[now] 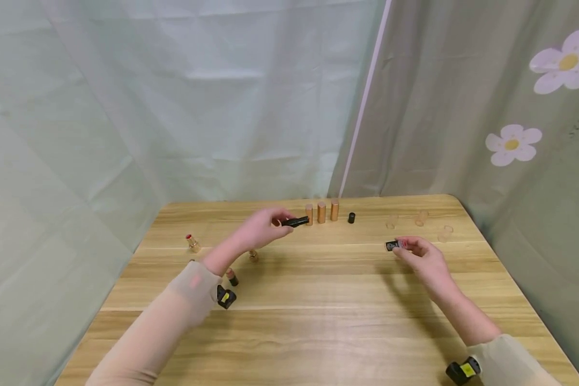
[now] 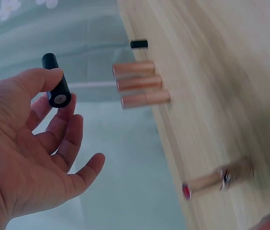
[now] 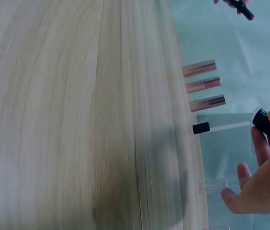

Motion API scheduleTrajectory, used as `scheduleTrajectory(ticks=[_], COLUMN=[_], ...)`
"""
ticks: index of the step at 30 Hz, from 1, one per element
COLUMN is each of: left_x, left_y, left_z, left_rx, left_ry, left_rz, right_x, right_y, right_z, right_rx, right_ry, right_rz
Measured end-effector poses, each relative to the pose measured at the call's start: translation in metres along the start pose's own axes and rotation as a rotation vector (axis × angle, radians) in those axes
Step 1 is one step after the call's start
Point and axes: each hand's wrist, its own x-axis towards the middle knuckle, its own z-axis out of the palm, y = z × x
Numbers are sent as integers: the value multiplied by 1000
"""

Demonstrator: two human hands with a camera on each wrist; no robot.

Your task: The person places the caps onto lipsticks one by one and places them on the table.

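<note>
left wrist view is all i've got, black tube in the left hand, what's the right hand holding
Observer: The right hand holds a small tube with a black end and a clear end.
Operator: ok anything to the right of the black cap
Observer: Yes, the head view shows three clear pieces further right.
Operator: and the left hand, is there colour on the far end of its black tube
Observer: Yes, the right wrist view shows red at that end.
</note>
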Motion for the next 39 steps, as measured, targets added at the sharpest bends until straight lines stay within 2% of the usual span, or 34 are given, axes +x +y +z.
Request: scheduleTrajectory(ticks=[7,10,13,20,29,39], left_x=[-10,-17,-23,-34,-41,-41], left_y=[7,8,7,12,15,17], left_z=[22,32,42,67,90,105], left_rx=[55,57,38,26,-4,79], left_ry=[28,47,72,111,103,118], left_rz=[62,107,122,90,47,39], right_x=[-5,-7,-8,-11,-17,-22], right_y=[-7,-8,-7,-6,-8,-6], right_z=[9,13,17,34,55,70], right_rx=[124,173,201,229,236,153], right_ry=[7,-2,-13,-54,-135,-186], right_rz=[-17,-17,-14,-10,-4,-7])
